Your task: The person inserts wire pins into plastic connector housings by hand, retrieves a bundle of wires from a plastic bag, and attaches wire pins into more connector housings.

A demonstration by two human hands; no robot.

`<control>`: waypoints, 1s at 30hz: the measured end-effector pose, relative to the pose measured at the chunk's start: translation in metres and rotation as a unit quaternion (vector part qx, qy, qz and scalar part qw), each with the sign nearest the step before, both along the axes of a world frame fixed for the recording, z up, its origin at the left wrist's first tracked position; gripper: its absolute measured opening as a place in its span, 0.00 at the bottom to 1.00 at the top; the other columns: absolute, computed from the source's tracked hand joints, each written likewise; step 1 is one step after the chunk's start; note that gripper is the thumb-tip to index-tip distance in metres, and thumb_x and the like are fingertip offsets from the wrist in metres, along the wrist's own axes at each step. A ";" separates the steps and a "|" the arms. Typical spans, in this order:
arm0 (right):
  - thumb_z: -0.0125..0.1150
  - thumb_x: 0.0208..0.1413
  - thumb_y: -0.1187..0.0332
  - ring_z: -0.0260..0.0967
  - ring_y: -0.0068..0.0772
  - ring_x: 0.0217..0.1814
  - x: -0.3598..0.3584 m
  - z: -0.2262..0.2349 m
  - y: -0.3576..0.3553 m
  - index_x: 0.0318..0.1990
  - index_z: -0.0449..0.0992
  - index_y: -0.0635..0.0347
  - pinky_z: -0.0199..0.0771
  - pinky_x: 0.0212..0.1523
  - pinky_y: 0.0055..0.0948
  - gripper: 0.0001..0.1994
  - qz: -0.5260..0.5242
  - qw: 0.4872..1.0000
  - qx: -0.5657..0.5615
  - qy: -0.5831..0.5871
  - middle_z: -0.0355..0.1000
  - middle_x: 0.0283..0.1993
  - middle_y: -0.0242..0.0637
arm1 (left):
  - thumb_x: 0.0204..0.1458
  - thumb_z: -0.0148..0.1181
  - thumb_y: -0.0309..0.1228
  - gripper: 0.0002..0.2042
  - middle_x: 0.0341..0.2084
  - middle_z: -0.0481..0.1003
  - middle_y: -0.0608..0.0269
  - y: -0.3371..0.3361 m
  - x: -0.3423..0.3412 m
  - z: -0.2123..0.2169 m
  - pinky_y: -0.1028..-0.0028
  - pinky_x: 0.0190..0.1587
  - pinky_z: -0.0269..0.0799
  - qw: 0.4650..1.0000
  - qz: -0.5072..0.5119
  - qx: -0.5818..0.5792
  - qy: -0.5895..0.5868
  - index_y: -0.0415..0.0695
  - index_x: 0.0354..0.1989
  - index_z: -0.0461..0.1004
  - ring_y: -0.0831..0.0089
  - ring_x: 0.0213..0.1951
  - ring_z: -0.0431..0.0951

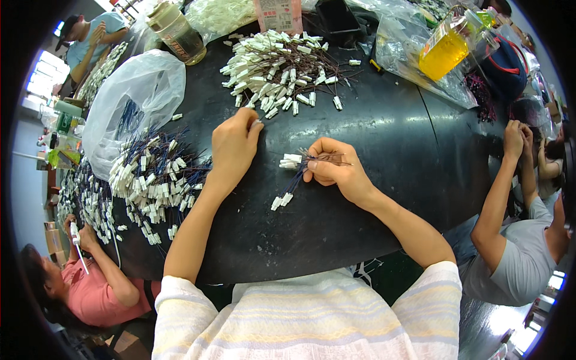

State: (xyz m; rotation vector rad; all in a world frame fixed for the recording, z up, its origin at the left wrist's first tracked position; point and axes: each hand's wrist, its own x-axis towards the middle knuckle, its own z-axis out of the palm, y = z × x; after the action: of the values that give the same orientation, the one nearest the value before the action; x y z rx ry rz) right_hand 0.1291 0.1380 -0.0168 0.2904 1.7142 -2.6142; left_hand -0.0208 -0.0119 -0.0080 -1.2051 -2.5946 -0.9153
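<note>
My right hand [339,167] is closed around a small bundle of thin wires with white plastic connectors [290,161] on their ends. Brown wires and dark blue ones both show in it, and the blue ones hang toward me with connectors at the tips. My left hand [234,143] is in a pinch at the near edge of a heap of white connectors on brown wires [264,69]. What lies between its fingertips is too small to make out. To the left of that forearm spreads another heap, of white connectors on dark blue wires [153,180].
A clear plastic bag [144,81] lies by the left heap. Behind the far heap stand a lidded bottle [177,36], a pink packet [279,15] and a black tray [337,17]. A bottle of yellow liquid [443,51] stands at the back right. Other people work around the black table [372,228].
</note>
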 end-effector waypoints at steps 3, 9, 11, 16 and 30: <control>0.54 0.50 0.75 0.56 0.12 0.18 0.000 -0.003 0.003 0.30 0.66 0.63 0.48 0.16 0.15 0.04 0.014 0.999 -0.045 0.016 0.70 0.23 0.36 | 0.42 0.59 0.22 0.07 0.23 0.74 0.56 -0.014 0.016 0.008 0.76 0.31 0.68 0.986 0.043 0.048 -0.153 0.35 0.30 0.71 0.71 0.25 0.73; 0.56 0.48 0.77 0.66 0.17 0.24 -0.002 0.003 -0.006 0.29 0.68 0.66 0.63 0.24 0.15 0.04 -0.005 0.998 0.061 0.007 0.70 0.24 0.36 | 0.46 0.57 0.18 0.10 0.26 0.73 0.65 -0.034 0.047 0.009 0.84 0.31 0.66 0.952 -0.012 0.140 -0.273 0.35 0.39 0.73 0.84 0.28 0.71; 0.58 0.46 0.78 0.69 0.19 0.28 -0.001 0.003 -0.008 0.27 0.69 0.67 0.67 0.29 0.16 0.04 -0.009 0.997 0.076 0.002 0.71 0.25 0.35 | 0.44 0.58 0.18 0.10 0.26 0.74 0.64 -0.033 0.055 0.010 0.83 0.31 0.66 0.962 -0.040 0.147 -0.228 0.35 0.37 0.73 0.82 0.28 0.71; 0.58 0.45 0.77 0.69 0.19 0.27 -0.001 0.004 -0.011 0.27 0.69 0.68 0.67 0.28 0.17 0.04 -0.005 0.993 0.115 0.007 0.71 0.25 0.35 | 0.40 0.60 0.17 0.09 0.26 0.74 0.61 -0.031 0.062 0.013 0.81 0.30 0.67 0.977 -0.063 0.129 -0.157 0.35 0.33 0.72 0.79 0.26 0.71; 0.57 0.42 0.78 0.67 0.18 0.25 0.000 0.001 -0.010 0.25 0.69 0.69 0.67 0.26 0.17 0.03 -0.001 0.989 0.149 0.006 0.71 0.24 0.35 | 0.38 0.60 0.13 0.08 0.25 0.73 0.57 -0.027 0.061 0.006 0.77 0.23 0.66 0.981 -0.116 0.153 0.007 0.35 0.28 0.70 0.72 0.22 0.70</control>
State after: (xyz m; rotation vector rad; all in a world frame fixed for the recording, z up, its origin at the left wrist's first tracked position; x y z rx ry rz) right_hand 0.1290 0.1280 -0.0154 0.2770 2.1073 -2.3595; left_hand 0.0397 -0.0387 -0.0024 -1.4311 -2.2251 -1.2881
